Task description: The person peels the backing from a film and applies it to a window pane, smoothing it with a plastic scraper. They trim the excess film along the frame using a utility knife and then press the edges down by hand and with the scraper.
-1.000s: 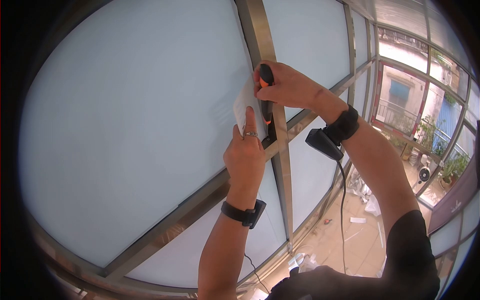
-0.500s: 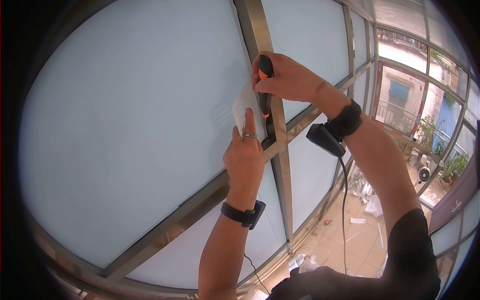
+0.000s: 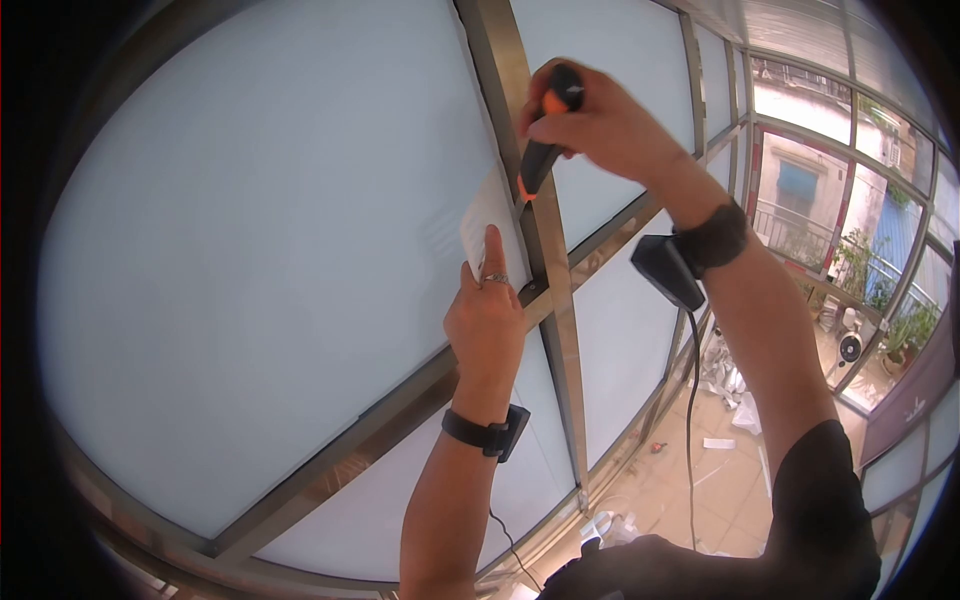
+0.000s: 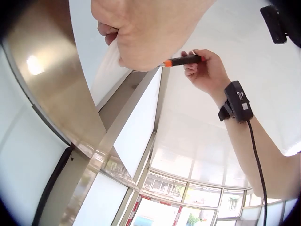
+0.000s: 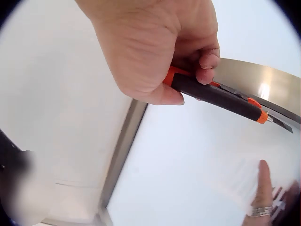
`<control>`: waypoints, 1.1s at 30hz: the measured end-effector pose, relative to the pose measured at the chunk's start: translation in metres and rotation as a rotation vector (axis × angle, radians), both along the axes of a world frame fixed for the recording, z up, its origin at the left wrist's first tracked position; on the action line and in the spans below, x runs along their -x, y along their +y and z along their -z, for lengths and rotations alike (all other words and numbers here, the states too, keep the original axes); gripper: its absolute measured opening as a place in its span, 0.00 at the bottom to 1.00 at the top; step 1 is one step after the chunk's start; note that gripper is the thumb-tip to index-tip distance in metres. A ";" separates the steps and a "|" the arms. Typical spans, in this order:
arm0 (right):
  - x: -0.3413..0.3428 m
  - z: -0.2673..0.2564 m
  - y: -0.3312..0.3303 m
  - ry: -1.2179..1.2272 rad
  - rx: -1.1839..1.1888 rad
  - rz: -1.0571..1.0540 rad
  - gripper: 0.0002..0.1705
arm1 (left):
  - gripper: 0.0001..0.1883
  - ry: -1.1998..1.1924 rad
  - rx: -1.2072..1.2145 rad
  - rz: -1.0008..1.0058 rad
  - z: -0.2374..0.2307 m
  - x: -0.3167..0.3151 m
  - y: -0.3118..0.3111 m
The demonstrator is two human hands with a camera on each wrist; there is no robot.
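My right hand [image 3: 612, 125] grips a black-and-orange utility knife [image 3: 542, 160] beside the upright metal bar [image 3: 497, 50]. In the right wrist view its blade [image 5: 282, 124] is extended, pointing along the panel's edge strip. My left hand [image 3: 487, 325], a ring on one finger, holds a thin white flat piece [image 3: 476, 225] against the large frosted panel [image 3: 270, 250]. One finger lies straight along that piece while other fingers curl at its lower end. The left wrist view shows the white piece [image 4: 107, 73] partly hidden behind the hand, and the knife [image 4: 184, 60] beyond.
A crossing metal rail [image 3: 350, 430] runs below the left hand. From the right wrist's black camera [image 3: 668, 275] hangs a cord [image 3: 692, 420]. On the tiled floor lie a white strip [image 3: 718, 444], crumpled scraps [image 3: 743, 413] and a small red item [image 3: 658, 448]. Windows stand at far right.
My right hand has moved up along the bar with the knife, away from the corner, and tilted it. The left hand with the white piece stays nearly in place.
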State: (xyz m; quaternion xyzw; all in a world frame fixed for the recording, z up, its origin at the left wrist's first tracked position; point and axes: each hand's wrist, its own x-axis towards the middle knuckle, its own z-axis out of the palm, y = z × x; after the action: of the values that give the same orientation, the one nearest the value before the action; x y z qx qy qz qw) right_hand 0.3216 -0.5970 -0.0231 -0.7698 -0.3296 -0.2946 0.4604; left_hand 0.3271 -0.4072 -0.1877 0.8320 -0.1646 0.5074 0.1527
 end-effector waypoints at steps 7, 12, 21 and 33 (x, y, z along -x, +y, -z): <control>0.066 0.079 -0.057 0.120 -0.267 -0.181 0.08 | 0.37 0.143 0.216 0.156 0.014 0.029 0.011; 0.059 0.200 -0.073 0.375 -0.013 0.024 0.07 | 0.49 0.446 0.367 0.395 0.057 0.088 -0.004; 0.022 0.272 -0.073 0.808 -0.451 -0.255 0.19 | 0.48 0.782 0.262 0.509 0.072 0.071 -0.036; -0.068 0.295 -0.056 0.807 -0.192 -0.532 0.18 | 0.09 0.241 0.028 -0.157 -0.017 -0.021 -0.035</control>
State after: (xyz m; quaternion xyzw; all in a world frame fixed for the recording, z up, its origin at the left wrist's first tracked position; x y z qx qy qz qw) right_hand 0.3900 -0.6534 -0.3178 -0.6659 -0.2815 0.1257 0.6793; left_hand 0.3479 -0.4419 -0.1705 0.8950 -0.0725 0.4164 0.1428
